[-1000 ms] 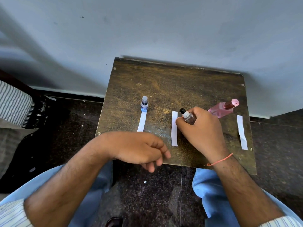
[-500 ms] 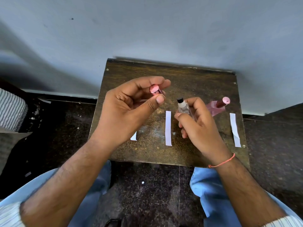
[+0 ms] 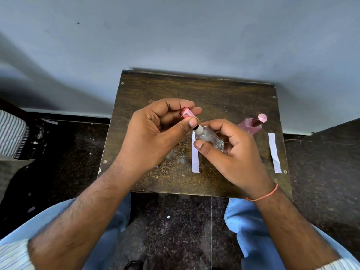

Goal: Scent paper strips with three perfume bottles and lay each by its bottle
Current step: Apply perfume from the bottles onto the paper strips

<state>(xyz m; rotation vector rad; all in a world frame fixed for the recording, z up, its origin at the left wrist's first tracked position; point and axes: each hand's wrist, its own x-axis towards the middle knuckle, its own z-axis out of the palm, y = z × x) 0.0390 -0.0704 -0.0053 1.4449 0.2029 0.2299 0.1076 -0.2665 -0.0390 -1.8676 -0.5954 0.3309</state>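
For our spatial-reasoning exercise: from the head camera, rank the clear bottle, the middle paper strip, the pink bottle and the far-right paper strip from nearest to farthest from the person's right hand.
1. Clear bottle: held in the right hand.
2. Middle paper strip: on the table, just left of that hand.
3. Pink bottle: behind the hand, towards the wall.
4. Far-right paper strip: near the table's right edge.

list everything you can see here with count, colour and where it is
clear bottle: 1, clear glass, uncapped, held tilted above table centre
pink cap: 1, pink, in left fingers
pink bottle: 1, pink, capped, on table right
paper strips: 2 in view, white, one at centre, one on the right
table: 1, dark wood, against grey wall
thread band: 1, orange, right wrist
hands: 2, left hand holds cap, right hand holds clear bottle
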